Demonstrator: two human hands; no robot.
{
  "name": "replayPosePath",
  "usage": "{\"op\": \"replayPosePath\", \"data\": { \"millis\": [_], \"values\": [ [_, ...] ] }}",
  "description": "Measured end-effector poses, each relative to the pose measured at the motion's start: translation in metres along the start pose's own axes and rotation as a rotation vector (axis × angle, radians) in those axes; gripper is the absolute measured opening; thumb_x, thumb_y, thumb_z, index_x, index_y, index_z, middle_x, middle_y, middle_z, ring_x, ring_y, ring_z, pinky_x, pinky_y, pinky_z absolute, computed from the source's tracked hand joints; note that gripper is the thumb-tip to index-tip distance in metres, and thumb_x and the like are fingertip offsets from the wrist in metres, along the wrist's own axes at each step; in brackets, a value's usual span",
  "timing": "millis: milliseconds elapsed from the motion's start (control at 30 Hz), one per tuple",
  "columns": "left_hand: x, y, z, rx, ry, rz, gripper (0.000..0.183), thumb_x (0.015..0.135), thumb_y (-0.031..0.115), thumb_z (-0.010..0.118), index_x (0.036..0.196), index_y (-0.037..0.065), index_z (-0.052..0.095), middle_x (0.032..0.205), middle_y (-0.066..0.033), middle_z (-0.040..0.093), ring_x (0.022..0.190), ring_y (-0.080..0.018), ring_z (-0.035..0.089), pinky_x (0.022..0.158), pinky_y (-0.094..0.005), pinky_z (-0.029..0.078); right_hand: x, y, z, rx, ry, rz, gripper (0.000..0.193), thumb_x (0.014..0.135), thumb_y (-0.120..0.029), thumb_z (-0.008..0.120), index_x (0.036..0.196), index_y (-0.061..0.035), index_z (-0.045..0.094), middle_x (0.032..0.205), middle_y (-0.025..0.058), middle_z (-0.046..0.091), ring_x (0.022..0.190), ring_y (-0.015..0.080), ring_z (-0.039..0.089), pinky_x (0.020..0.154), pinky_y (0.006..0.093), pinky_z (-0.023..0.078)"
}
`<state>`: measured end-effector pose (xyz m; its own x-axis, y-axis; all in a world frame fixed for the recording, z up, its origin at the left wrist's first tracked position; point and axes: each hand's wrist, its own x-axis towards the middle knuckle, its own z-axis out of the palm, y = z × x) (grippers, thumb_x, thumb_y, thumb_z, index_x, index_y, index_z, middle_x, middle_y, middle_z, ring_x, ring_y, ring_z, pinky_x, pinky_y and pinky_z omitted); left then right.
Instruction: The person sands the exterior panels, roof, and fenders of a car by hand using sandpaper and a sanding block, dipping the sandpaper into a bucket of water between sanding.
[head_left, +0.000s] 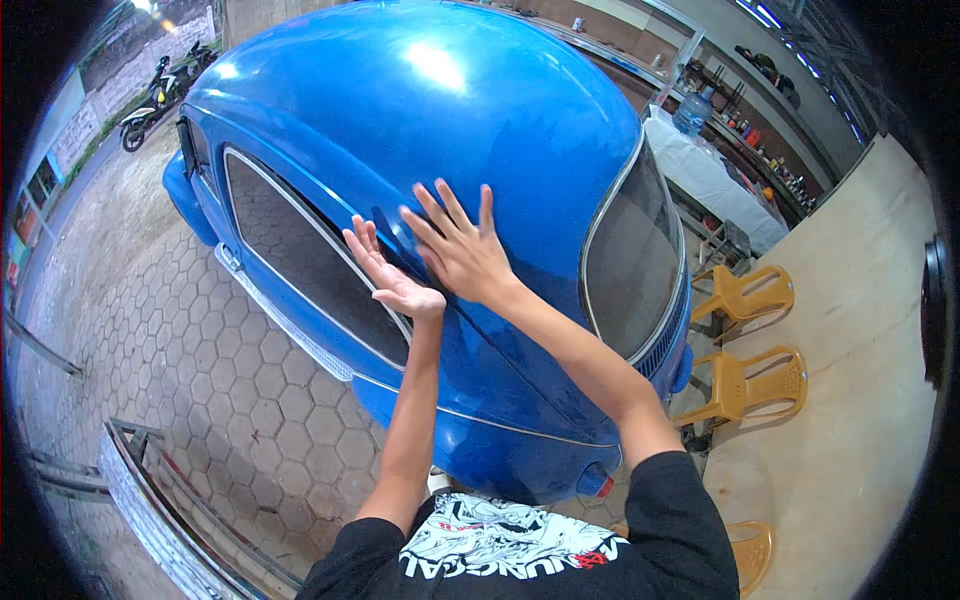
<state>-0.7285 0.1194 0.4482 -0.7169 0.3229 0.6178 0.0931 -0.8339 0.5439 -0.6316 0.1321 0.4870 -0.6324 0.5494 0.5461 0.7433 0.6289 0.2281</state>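
Observation:
A rounded blue car (pixel 520 140) fills the middle of the view, its roof glossy under a bright reflection. Both my arms reach out over its rear side. My left hand (pixel 395 275) is palm up above the side window (pixel 300 240), fingers extended and holding nothing. Beside it, my right hand (pixel 462 245) is spread with its back toward me, over the blue bodywork; its fingertips are slightly blurred. Whether either palm touches the paint I cannot tell. The curved rear window (pixel 635 260) lies to the right of my right forearm.
Yellow plastic chairs (pixel 750 385) stand along a pale board wall (pixel 850 380) at right. Behind the car, a cluttered workbench carries a blue water jug (pixel 692 112). A motorcycle (pixel 150 110) is parked far left. Hexagonal paving (pixel 240 370) and a metal-framed rack (pixel 165 520) lie near left.

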Motion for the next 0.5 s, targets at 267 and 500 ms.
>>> {"op": "replayPosePath", "data": {
  "millis": [267,500],
  "values": [
    [-0.004,-0.004,0.003,-0.070,0.160,-0.104,0.092,0.099,0.075,0.014,0.156,0.005,0.028,0.156,-0.0141,0.038,0.141,-0.0282,0.038,0.118,-0.0449,0.028,0.087,0.004,0.020,-0.090,0.153,0.003,0.056,0.104,-0.042,0.042,0.153,-0.0158,0.042,0.165,0.0031,0.029,0.155,0.0299,0.016,0.116,0.0744,0.001],
    [-0.004,-0.008,-0.004,-0.052,0.146,-0.106,0.098,0.095,0.079,0.015,0.155,0.003,0.028,0.152,-0.0148,0.042,0.138,-0.0265,0.040,0.117,-0.0419,0.029,-0.050,-0.007,0.004,0.091,0.033,0.063,0.062,0.097,-0.039,0.057,0.155,-0.0230,0.040,0.168,0.0072,0.022,0.156,0.0336,0.013,0.110,0.0789,-0.004]
  ]
}}
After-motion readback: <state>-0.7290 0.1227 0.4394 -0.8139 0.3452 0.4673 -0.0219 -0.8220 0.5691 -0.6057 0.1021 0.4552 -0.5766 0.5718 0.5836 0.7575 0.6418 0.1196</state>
